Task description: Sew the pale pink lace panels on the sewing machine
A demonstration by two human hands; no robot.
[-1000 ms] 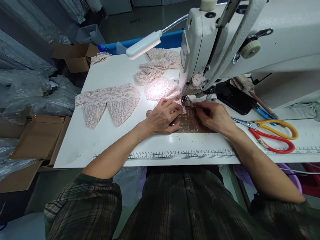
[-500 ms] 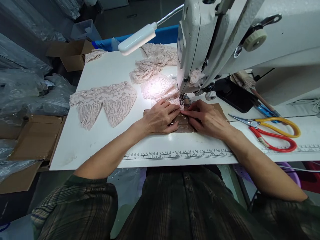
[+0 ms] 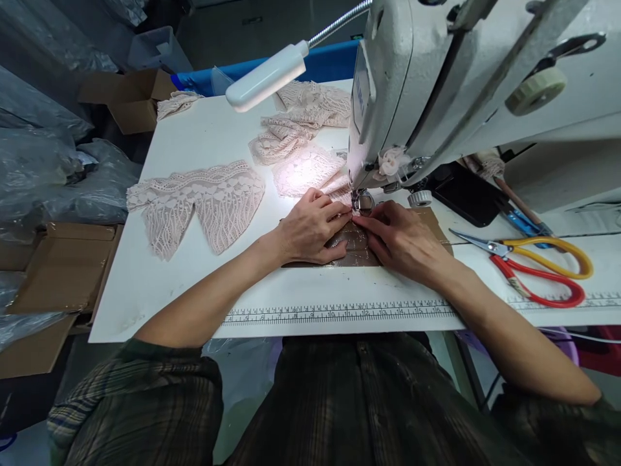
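Both hands meet just in front of the presser foot (image 3: 362,202) of a white sewing machine (image 3: 388,84). My left hand (image 3: 313,228) has its fingers bent and pressed down at the edge of a pale pink lace piece (image 3: 310,169), left of the foot. Thumb and forefinger of my right hand (image 3: 402,238) close at the same lace edge from the right. Under the hands lies a brown, tape-covered sheet (image 3: 361,255) on the white table (image 3: 194,285). The fingers and foot hide most of the lace at the needle.
A cut lace piece (image 3: 198,204) lies flat at left, with crumpled lace (image 3: 295,123) behind. Scissors (image 3: 528,259) with yellow and red handles and a black phone (image 3: 463,193) lie at right. A white lamp (image 3: 266,74) hangs above. Cardboard boxes (image 3: 68,268) stand left of the table.
The camera view has shifted slightly, so the machine appears larger and farther right. Both hands stay at the presser foot, with hardly any visible movement of the fingers.
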